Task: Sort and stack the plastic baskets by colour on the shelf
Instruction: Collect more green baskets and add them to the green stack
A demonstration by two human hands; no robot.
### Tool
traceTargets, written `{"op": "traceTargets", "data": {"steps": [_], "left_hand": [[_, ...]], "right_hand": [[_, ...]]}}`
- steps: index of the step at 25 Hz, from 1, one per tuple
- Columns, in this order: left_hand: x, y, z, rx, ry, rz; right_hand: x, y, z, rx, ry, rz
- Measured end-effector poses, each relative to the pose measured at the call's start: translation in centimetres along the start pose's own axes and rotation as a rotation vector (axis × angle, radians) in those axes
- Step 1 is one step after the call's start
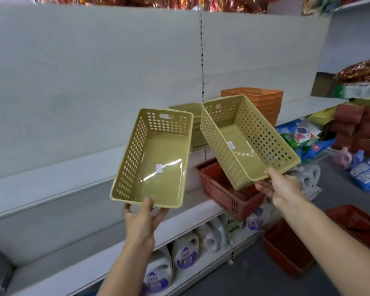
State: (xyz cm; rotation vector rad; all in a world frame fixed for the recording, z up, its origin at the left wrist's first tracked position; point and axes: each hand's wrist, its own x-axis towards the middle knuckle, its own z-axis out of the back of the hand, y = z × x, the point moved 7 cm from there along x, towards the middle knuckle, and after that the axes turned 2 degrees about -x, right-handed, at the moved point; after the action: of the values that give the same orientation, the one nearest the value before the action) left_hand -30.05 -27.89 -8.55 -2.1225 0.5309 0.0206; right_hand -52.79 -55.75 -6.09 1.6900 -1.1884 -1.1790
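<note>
Before grey shelf [51, 167], my left hand [140, 218] grips one olive perforated plastic basket [156, 159] by near rim; right hand [283, 186] pinches second olive basket [244, 137] likewise. Both held aloft. Light, stiff, likely nest easily onto olive stack [190, 112] beside orange stack [263, 101].

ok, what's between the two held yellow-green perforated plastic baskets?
Head view: another yellow-green perforated plastic basket on the shelf shows in the gap, behind them; the held baskets don't touch.

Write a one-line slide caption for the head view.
Left hand and right hand each hold a green basket before the orange stack.
</note>
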Motion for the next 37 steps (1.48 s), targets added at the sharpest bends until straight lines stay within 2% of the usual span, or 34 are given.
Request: {"op": "traceTargets", "data": {"steps": [9, 16, 20, 26, 28, 31, 33, 35, 37], "left_hand": [[8.4, -8.1, -4.6, -0.099, -0.027, -0.139], [14.3, -10.3, -7.8, -0.083, -0.057, -0.142], [17.7, -11.6, -9.0, -0.082, -0.039, -0.132], [21.4, -13.4, -10.7, -0.001, 0.019, -0.127], [22.2, -13.6, -11.7, 0.032, 0.064, -0.12], [22.6, -13.8, -13.6, 0.068, 0.144, -0.13], [22.2, -13.6, -15.2, 0.091, 0.186, -0.155], [21.1, -13.1, -17.2, 0.09, 0.213, -0.178], [20.0, -12.1, -19.4, 0.064, 0.234, -0.199]], "right_hand": [[4.1, 9.9, -15.7, 0.028, 0.213, 0.057], [7.3, 11.6, -27.9, 0.017, 0.264, 0.053], [9.3, 10.2, -31.4, -0.022, 0.263, 0.025], [11.1, 8.4, -30.8, -0.395, 0.263, -0.055], [11.8, 8.8, -30.2, -0.536, 0.195, 0.051], [11.7, 11.0, -30.3, -0.594, 0.137, 0.429], [10.2, 11.6, -31.7, -0.604, 0.31, 0.557], [7.3, 11.1, -33.5, -0.608, 0.587, 0.495], [4.4, 10.4, -34.5, -0.661, 0.764, 0.441]]}}
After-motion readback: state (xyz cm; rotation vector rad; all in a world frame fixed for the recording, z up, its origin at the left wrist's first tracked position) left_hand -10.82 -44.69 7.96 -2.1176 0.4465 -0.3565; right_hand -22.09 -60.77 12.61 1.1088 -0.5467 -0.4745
